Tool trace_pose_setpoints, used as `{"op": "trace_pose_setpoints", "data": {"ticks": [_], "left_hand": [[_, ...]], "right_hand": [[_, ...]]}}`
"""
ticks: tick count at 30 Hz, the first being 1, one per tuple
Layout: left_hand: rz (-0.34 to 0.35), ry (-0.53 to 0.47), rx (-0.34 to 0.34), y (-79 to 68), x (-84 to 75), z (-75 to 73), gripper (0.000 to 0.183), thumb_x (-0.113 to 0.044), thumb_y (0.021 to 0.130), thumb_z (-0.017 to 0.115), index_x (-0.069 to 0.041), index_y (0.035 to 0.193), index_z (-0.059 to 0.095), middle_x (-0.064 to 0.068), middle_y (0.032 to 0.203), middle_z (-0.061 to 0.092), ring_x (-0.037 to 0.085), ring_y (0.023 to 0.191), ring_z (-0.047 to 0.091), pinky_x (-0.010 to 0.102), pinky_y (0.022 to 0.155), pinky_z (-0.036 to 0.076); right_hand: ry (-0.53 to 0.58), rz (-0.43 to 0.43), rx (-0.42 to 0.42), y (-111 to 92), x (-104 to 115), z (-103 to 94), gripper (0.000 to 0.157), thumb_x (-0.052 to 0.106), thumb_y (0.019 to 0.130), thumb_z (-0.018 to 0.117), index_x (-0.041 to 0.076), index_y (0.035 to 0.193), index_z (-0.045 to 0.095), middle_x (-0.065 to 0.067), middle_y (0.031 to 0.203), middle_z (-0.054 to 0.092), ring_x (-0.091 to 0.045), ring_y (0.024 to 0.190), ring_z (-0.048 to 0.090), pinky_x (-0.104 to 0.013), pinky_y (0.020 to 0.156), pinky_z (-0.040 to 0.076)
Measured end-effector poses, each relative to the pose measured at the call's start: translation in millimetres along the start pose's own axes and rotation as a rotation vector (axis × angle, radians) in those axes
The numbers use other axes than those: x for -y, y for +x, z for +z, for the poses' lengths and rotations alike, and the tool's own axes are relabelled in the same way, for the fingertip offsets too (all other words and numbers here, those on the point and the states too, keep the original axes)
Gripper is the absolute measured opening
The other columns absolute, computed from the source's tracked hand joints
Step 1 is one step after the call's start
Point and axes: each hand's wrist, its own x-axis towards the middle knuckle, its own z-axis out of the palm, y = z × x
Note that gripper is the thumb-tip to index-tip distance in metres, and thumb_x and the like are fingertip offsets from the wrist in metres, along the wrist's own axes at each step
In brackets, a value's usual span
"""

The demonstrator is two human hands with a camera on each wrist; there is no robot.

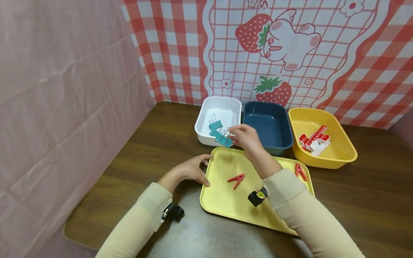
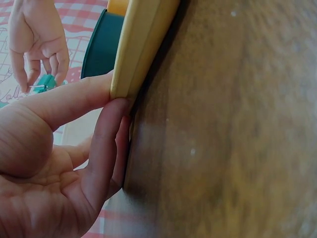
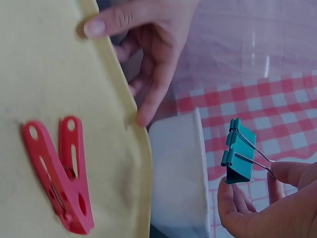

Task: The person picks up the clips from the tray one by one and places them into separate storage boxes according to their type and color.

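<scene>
My right hand (image 1: 246, 139) pinches a teal binder clip (image 1: 223, 140) by its wire handles, above the near edge of the white bin (image 1: 201, 135). In the right wrist view the held binder clip (image 3: 241, 153) hangs from thumb and fingers. More teal binder clips (image 1: 215, 124) lie inside that bin. My left hand (image 1: 191, 169) holds the left rim of the yellow tray (image 1: 222, 199), its thumb and fingers at the edge. On the tray lie two red clothespins, one clothespin (image 1: 237, 180) near the middle and another clothespin (image 1: 300, 172) at the far right corner.
A dark blue bin (image 1: 267, 122) stands between the white bin and a yellow bin (image 1: 346, 150). Red and white clips (image 1: 316, 139) lie in the yellow bin. A checked cloth (image 1: 174, 46) hangs behind, and a pink curtain (image 1: 64, 107) borders the left side.
</scene>
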Motion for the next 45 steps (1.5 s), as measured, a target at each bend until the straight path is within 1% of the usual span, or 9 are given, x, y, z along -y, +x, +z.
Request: {"op": "trace_pose_setpoints", "data": {"ticks": [5, 10, 15, 19, 24, 28, 33, 36, 45], "left_hand": [[-0.005, -0.004, -0.001, -0.5, -0.8, 0.0, 0.094, 0.012, 0.058, 0.082, -0.007, 0.139, 0.037, 0.013, 0.117, 0.041, 0.021, 0.066, 0.056, 0.028, 0.059, 0.052], [-0.008, -0.016, 0.004, -1.1, -1.5, 0.0, 0.095, 0.014, 0.059, 0.081, -0.008, 0.139, 0.036, 0.013, 0.117, 0.040, 0.021, 0.067, 0.056, 0.029, 0.060, 0.052], [-0.008, -0.023, 0.007, -1.1, -1.7, -0.1, 0.095, 0.015, 0.059, 0.080, -0.008, 0.139, 0.036, 0.013, 0.117, 0.040, 0.021, 0.067, 0.056, 0.029, 0.060, 0.052], [-0.020, -0.022, 0.008, -0.8, -2.4, -0.1, 0.094, 0.014, 0.059, 0.081, -0.009, 0.139, 0.037, 0.013, 0.117, 0.040, 0.021, 0.066, 0.056, 0.029, 0.060, 0.052], [-0.018, -0.014, 0.010, -0.8, -3.5, -0.1, 0.094, 0.013, 0.059, 0.081, -0.009, 0.139, 0.037, 0.013, 0.118, 0.040, 0.021, 0.067, 0.056, 0.029, 0.061, 0.052], [-0.021, -0.010, 0.011, -0.5, -3.7, 0.1, 0.095, 0.013, 0.059, 0.081, -0.009, 0.140, 0.037, 0.013, 0.118, 0.040, 0.021, 0.066, 0.056, 0.029, 0.060, 0.052], [-0.029, -0.022, 0.012, 0.1, -3.4, 0.4, 0.094, 0.013, 0.059, 0.081, -0.010, 0.139, 0.037, 0.013, 0.118, 0.040, 0.020, 0.065, 0.056, 0.029, 0.060, 0.052], [-0.029, -0.023, 0.011, 0.4, -3.0, 0.5, 0.094, 0.013, 0.059, 0.081, -0.009, 0.139, 0.037, 0.013, 0.118, 0.040, 0.020, 0.065, 0.056, 0.029, 0.060, 0.052], [-0.036, -0.017, 0.008, 0.0, -1.6, -0.7, 0.094, 0.013, 0.059, 0.081, -0.010, 0.139, 0.037, 0.012, 0.117, 0.040, 0.021, 0.066, 0.056, 0.029, 0.060, 0.052]], "right_hand": [[0.011, 0.036, -0.041, 10, 2, -3.7, 0.016, 0.018, 0.094, 0.056, 0.003, 0.100, 0.055, -0.012, 0.119, 0.051, -0.024, 0.103, 0.058, -0.039, 0.091, 0.045], [0.053, 0.065, -0.068, 18, 3, -5.3, 0.013, 0.016, 0.095, 0.054, 0.004, 0.099, 0.052, -0.012, 0.121, 0.047, -0.026, 0.106, 0.055, -0.041, 0.095, 0.042], [0.084, 0.105, -0.089, 25, 5, -5.0, 0.012, 0.018, 0.096, 0.052, 0.007, 0.101, 0.051, -0.011, 0.123, 0.046, -0.024, 0.108, 0.054, -0.036, 0.095, 0.043], [0.127, 0.141, -0.115, 30, 5, -3.4, 0.011, 0.018, 0.096, 0.052, 0.008, 0.099, 0.049, -0.010, 0.128, 0.045, -0.024, 0.111, 0.053, -0.033, 0.092, 0.045], [0.196, 0.135, -0.155, 34, 4, 0.1, 0.011, 0.017, 0.094, 0.055, 0.009, 0.097, 0.049, -0.010, 0.135, 0.042, -0.026, 0.115, 0.051, -0.031, 0.089, 0.047], [0.230, 0.124, -0.164, 35, 3, 2.0, 0.015, 0.016, 0.094, 0.056, 0.007, 0.104, 0.049, -0.012, 0.137, 0.041, -0.028, 0.120, 0.048, -0.031, 0.089, 0.047], [0.234, 0.125, -0.162, 36, 2, 0.5, 0.034, 0.017, 0.094, 0.055, 0.003, 0.124, 0.046, -0.014, 0.137, 0.040, -0.027, 0.120, 0.047, -0.030, 0.089, 0.047], [0.240, 0.123, -0.152, 35, 1, -1.2, 0.041, 0.017, 0.094, 0.054, 0.002, 0.131, 0.043, -0.016, 0.136, 0.039, -0.026, 0.120, 0.047, -0.031, 0.090, 0.046], [0.182, 0.105, -0.149, 31, -5, -6.0, 0.041, 0.021, 0.096, 0.052, 0.003, 0.132, 0.044, -0.016, 0.133, 0.044, -0.024, 0.112, 0.051, -0.028, 0.089, 0.047]]}}
